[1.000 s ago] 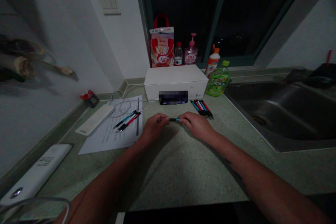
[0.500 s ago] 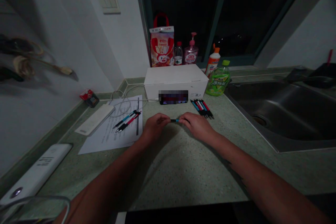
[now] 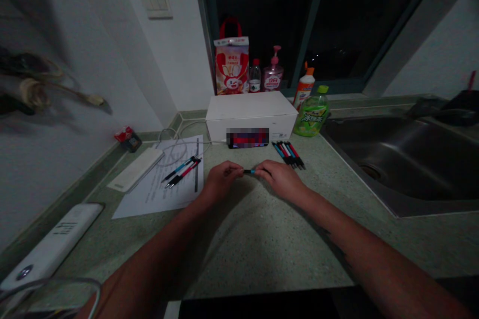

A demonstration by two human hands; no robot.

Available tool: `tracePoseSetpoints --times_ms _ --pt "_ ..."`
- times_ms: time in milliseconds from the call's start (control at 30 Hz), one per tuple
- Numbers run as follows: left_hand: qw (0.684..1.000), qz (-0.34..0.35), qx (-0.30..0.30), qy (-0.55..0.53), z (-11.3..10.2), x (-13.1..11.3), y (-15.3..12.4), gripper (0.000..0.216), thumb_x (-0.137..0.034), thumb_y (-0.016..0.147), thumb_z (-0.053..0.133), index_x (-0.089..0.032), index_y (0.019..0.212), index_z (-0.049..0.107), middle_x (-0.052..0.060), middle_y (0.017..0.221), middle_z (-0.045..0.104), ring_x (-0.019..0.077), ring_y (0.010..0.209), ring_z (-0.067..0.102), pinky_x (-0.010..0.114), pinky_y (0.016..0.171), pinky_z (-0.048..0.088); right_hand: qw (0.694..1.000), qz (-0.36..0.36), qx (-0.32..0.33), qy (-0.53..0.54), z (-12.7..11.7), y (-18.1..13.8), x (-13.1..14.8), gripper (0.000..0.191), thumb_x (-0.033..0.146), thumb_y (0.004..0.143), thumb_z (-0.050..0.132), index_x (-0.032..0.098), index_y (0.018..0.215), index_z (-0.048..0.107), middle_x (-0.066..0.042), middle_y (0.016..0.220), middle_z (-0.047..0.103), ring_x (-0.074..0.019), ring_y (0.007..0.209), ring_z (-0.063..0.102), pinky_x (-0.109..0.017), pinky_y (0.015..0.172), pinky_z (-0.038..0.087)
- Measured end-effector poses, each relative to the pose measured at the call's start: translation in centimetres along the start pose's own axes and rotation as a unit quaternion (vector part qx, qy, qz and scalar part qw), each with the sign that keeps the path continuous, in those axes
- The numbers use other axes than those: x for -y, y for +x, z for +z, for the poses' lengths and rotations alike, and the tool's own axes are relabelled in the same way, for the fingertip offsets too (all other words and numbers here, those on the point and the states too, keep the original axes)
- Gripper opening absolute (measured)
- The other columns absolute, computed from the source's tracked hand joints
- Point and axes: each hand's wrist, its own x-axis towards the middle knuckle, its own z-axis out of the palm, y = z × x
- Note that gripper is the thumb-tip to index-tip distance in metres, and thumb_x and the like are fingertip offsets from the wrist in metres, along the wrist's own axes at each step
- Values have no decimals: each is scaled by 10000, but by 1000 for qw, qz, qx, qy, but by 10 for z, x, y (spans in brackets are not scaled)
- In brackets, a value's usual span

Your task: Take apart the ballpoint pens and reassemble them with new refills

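Between my two hands, a little above the counter, is a blue pen with a black grip [image 3: 248, 172], held level. My left hand [image 3: 223, 178] pinches its black end. The blue end is closed in the fingers of my right hand [image 3: 279, 178]; both ends of the pen are hidden. To the right lies a row of several pens [image 3: 288, 154] in blue, black, white and red. On the left, a few blue and red pens [image 3: 182, 172] rest on a printed sheet of paper [image 3: 157, 199].
A phone [image 3: 247, 138] leans against a white box [image 3: 251, 112] behind my hands. A green bottle [image 3: 313, 112] stands right of the box, before the steel sink [image 3: 389, 207]. At left lie a white flat box [image 3: 136, 169], a cable [image 3: 186, 148] and a white power strip [image 3: 56, 241].
Both hands keep the same grip on the pen, and nothing on the counter has moved. The view has shifted very slightly.
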Motion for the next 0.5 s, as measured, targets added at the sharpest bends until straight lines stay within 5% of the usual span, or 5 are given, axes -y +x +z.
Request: tracePoseSetpoints --times_ms 333,500 --pt "996 56 -47 47 0 -1 -3 167 -341 797 673 -193 853 728 47 869 732 187 822 652 323 798 505 984 26 -3 178 -1 3 -7 122 233 946 604 180 909 708 -29 838 698 -171 783 639 -268 713 461" --pt "998 35 -56 15 2 -5 -3 142 -307 787 666 -187 861 674 38 847 704 168 785 629 305 770 496 927 81 -73 359 -4 9 -17 322 423 838 703 167 1028 657 -46 818 692 -185 691 656 -271 578 516"
